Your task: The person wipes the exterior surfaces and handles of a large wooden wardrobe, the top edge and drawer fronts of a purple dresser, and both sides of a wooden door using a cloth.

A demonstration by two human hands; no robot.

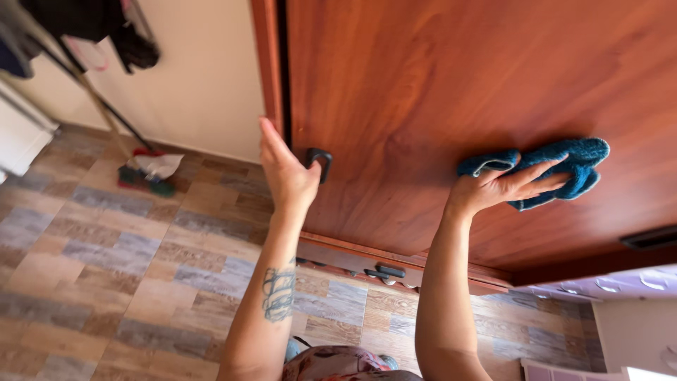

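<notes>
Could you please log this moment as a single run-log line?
left hand: flat on door edge by black handle | right hand: pressing blue cloth on wooden door | floor: tiled

No packages, labels, signs or screens show anywhere in this view, from twelve o'clock round to six o'clock and back again.

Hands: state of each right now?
Left hand: open, flat against the door edge by the handle.
Right hand: open, pressing a blue cloth to the door.
</notes>
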